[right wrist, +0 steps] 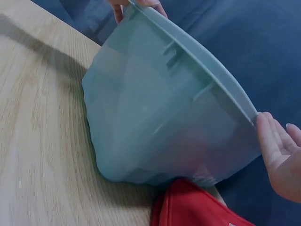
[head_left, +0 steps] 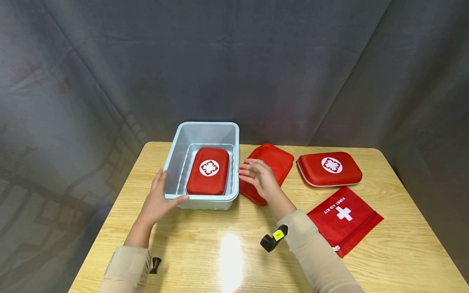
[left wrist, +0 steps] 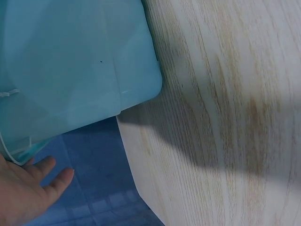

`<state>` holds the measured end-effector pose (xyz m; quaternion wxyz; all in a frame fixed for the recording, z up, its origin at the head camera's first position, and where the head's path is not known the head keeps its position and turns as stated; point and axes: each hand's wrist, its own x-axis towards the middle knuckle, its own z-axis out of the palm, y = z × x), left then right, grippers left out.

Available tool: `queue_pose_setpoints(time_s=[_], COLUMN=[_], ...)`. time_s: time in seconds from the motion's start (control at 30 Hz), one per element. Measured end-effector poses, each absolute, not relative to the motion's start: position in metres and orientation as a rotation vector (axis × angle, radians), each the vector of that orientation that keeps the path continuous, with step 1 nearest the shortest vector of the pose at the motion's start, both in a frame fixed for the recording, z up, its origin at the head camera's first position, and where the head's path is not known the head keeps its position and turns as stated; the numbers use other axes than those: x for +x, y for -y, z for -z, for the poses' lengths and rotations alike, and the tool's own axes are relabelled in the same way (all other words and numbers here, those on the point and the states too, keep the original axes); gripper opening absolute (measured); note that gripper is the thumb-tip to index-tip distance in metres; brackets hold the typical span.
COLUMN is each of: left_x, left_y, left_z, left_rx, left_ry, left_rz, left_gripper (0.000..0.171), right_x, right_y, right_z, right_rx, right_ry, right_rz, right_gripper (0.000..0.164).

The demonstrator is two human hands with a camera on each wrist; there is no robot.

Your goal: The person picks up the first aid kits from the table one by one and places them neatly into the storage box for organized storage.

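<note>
A pale blue-grey plastic bin (head_left: 205, 198) stands on the table, with a red hard-shell first aid case (head_left: 208, 183) lying flat inside it, white emblem upward. My left hand (head_left: 161, 201) spans the bin's near left corner, thumb along the near rim and fingers at the left side. In the left wrist view its fingers (left wrist: 59, 184) show spread beside the bin. At the opposite side, my right hand (head_left: 261, 179) has its fingers extended, and their tips touch the bin's right rim in the right wrist view. Beneath that hand lies a flat red pouch (head_left: 272, 156), partly covered.
To the right of the pouch lies another red hard-shell first aid case (head_left: 315, 173) with a white emblem. Nearer me is a flat red bag (head_left: 333, 226) marked FIRST AID KIT. Behind the wooden table (head_left: 198, 252) hangs a grey curtain (head_left: 256, 81).
</note>
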<state>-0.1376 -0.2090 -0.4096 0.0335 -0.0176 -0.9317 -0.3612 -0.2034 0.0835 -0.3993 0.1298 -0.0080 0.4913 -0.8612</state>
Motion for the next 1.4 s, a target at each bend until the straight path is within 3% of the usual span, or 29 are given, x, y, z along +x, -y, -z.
queue_pose_setpoints(time_s=[0.83, 1.13, 1.4], left_x=[-0.137, -0.137, -0.137], left_y=[0.209, 0.209, 0.208], left_z=[0.410, 0.409, 0.409], left_rx=[-0.065, -0.064, -0.063], left_ry=[2.870, 2.868, 2.862], left_rz=[1.087, 1.101, 1.108], left_gripper=[0.102, 0.102, 0.102], right_x=[-0.194, -0.190, -0.186], right_y=[-0.107, -0.123, -0.135], right_z=[0.428, 0.438, 0.443], right_rx=[0.097, 0.165, 0.213], right_ry=[-1.540, -1.575, -1.567], right_rz=[2.438, 2.427, 2.457], right_gripper=[0.019, 0.032, 0.017])
